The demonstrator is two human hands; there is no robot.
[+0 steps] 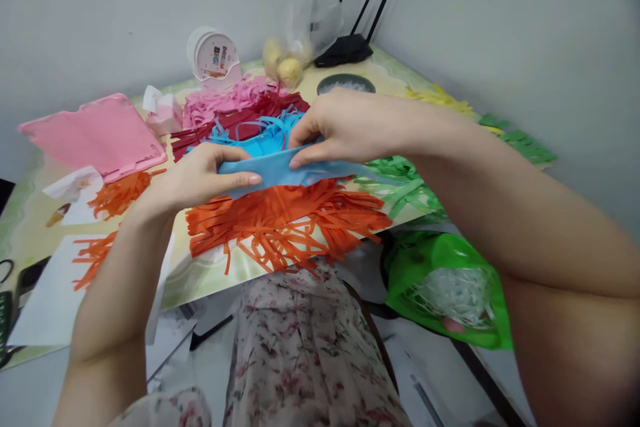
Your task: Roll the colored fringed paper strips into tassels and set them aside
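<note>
A light blue strip of folded tissue paper [273,173] is stretched between my hands above the table. My left hand [200,170] pinches its left end, thumb in front and fingers behind. My right hand [330,130] grips the upper edge near the middle between thumb and fingers. Under the strip lies orange fringed paper [290,213] with its cut ends hanging toward the table's front edge. Just behind it are blue fringed paper [265,137], dark red fringed paper [230,123] and pink fringed paper [230,100].
Green fringed paper [400,177] lies to the right. A pink tablet case [95,133] stands at the left. At the back are a white tub [215,57], a bag of yellow fruit [289,70] and a black router [345,50]. A green bag [425,253] hangs below the table edge.
</note>
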